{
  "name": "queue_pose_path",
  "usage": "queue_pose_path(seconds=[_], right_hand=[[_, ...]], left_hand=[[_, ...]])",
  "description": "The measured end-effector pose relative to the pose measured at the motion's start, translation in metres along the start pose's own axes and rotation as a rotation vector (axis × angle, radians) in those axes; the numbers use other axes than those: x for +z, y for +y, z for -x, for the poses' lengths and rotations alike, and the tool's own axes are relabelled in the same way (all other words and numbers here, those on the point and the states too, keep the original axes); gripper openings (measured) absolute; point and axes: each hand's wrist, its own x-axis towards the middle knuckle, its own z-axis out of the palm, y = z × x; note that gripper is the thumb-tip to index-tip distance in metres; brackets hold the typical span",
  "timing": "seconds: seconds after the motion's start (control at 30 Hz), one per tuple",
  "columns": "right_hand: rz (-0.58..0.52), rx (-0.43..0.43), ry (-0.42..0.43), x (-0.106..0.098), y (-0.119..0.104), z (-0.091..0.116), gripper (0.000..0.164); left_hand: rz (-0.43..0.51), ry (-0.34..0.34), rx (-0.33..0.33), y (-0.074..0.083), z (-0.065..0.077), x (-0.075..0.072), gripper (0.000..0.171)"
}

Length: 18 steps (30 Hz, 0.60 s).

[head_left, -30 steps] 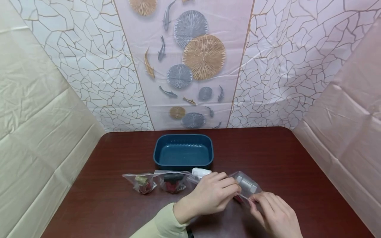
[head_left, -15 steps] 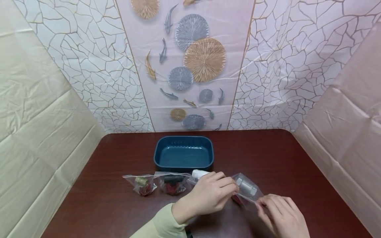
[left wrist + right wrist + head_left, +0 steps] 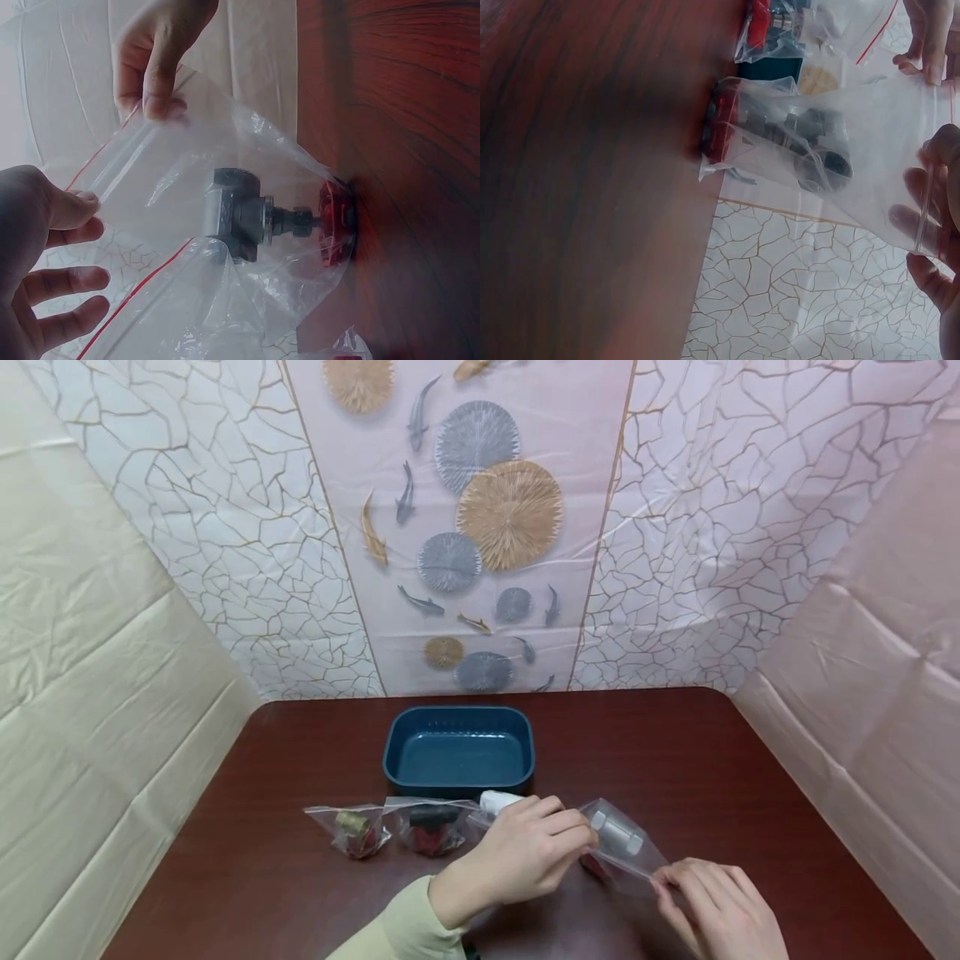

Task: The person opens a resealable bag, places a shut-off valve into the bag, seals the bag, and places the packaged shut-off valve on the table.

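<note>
A clear zip bag (image 3: 645, 860) with a red-lined seal stands on the table with a grey valve (image 3: 617, 833) inside. The valve's red handwheel (image 3: 335, 223) faces down at the tabletop, and its grey body (image 3: 236, 214) sits above it. My left hand (image 3: 521, 847) pinches one end of the bag's top edge between thumb and forefinger. The opposite end is pinched by my right hand (image 3: 723, 902), so the top edge is stretched between them. In the right wrist view the bag's plastic (image 3: 877, 150) spreads up from the valve to both hands.
Left of the hands stand a bag with a brass-coloured valve (image 3: 352, 824) and a bag with a black valve (image 3: 431, 817). A bagged white fitting (image 3: 498, 802) is partly behind my left hand. Behind them sits a blue tray (image 3: 459, 768).
My right hand has shifted right and slightly toward me, drawing the bag's top edge out longer. My left hand has barely moved and keeps its pinch.
</note>
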Motion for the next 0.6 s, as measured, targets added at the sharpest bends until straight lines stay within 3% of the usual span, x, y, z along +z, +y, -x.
queue_pose_path(seconds=[0.6], right_hand=[[-0.019,0.042,0.019,-0.0055,-0.0010,0.0026,0.039]], left_hand=[[-0.024,-0.008,0.002,-0.0013,0.0032,-0.0012,0.014]])
